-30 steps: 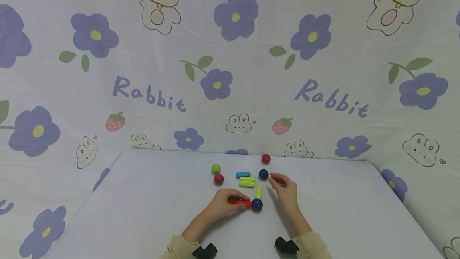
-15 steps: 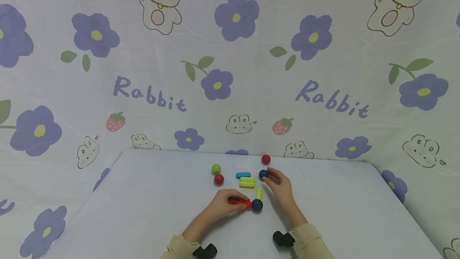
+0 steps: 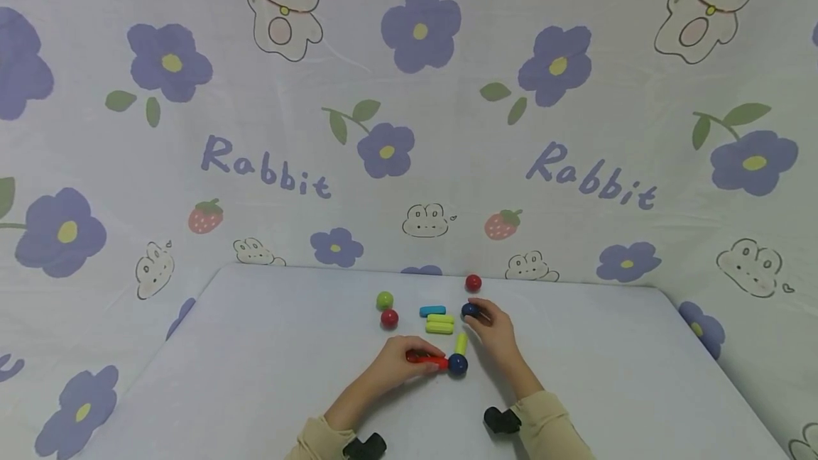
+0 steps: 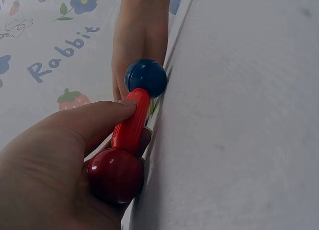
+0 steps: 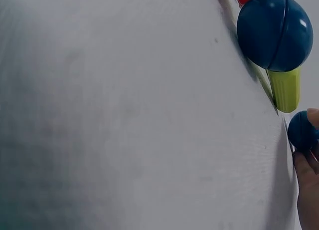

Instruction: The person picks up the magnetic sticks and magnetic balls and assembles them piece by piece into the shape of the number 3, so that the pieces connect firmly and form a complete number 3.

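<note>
In the head view my left hand (image 3: 396, 362) pinches a ridged red stick (image 4: 131, 121) between thumb and fingers. A glossy dark red ball (image 4: 115, 176) sits at the stick's near end, against the palm. At its other end is a dark blue ball (image 3: 457, 364). A yellow-green stick (image 5: 285, 92) extends from that blue ball toward the far side of the table. My right hand (image 3: 500, 332) grips a second blue ball (image 3: 469, 310), thumb on one side and fingers on the other, a little beyond the yellow-green stick's end.
Two yellow-green sticks (image 3: 439, 324) lie side by side, with a light blue stick (image 3: 432, 311) just behind. Left of them sit a green ball (image 3: 385, 300) and a red ball (image 3: 389, 318). Another red ball (image 3: 473, 282) is near the white table's (image 3: 287, 346) back edge.
My right hand has moved left to the second blue ball, and its thumb and fingers have closed around it. The left hand stays in place with the red stick.
</note>
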`<state>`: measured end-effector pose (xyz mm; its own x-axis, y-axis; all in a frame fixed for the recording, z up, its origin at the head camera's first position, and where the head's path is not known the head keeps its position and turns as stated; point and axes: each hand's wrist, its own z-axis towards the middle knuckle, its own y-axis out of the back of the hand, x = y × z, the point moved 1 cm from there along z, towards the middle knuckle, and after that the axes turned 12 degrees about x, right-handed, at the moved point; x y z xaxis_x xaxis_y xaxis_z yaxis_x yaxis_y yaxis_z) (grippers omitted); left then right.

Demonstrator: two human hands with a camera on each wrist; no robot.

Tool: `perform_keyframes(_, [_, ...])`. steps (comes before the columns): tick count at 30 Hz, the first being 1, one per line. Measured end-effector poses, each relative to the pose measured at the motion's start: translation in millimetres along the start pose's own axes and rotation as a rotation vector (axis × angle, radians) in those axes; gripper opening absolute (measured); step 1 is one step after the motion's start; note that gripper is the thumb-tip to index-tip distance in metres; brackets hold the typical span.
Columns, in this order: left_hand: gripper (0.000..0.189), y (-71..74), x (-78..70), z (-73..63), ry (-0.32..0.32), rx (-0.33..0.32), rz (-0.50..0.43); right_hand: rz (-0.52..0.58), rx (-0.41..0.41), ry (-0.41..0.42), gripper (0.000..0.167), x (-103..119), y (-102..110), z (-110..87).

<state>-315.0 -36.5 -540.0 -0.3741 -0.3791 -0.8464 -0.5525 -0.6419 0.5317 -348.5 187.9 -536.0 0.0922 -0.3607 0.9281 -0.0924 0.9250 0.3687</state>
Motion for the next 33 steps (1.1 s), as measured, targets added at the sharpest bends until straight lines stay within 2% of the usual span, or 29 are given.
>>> perform_keyframes(9, [0.020, -1.1, 1.9, 0.9, -0.003, -0.007, 0.002, -0.019, -0.060, 0.004, 0.036, 2, 1, -1.3])
perform_keyframes(25, [0.021, -1.8, 2.4, 0.3, -0.009, -0.005, 0.002, 0.025, -0.083, -0.024, 0.035, 2, 2, -8.6])
perform_keyframes(33, [0.020, -2.4, 2.7, 0.8, -0.007, -0.009, 0.009, 0.014, -0.065, -0.038, 0.038, -2, 4, -11.5])
